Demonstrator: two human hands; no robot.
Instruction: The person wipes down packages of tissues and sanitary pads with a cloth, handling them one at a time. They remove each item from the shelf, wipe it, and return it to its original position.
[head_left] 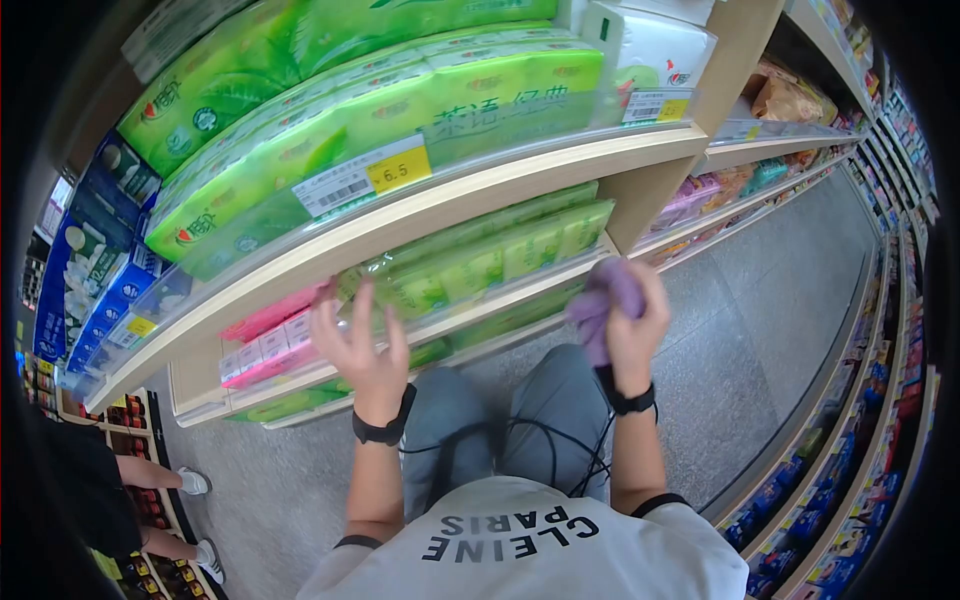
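Note:
My left hand (362, 345) is raised with its fingers apart at the lower shelf, in front of green tissue packs (470, 265) and beside pink-and-white packs (270, 350). Whether its fingertips touch a pack is unclear. Bunched purple cloth (603, 305) is gripped in my right hand (636, 330), to the right of the green packs and in front of the shelf's end. Both wrists wear black bands.
Above, a wooden shelf edge (450, 210) carries price tags and large green tissue packs (400, 110). Blue packs (90, 260) stand at the left. Another person's legs (160, 475) show at the lower left. Stocked shelves (850, 450) curve along the right, beyond the grey floor (740, 330).

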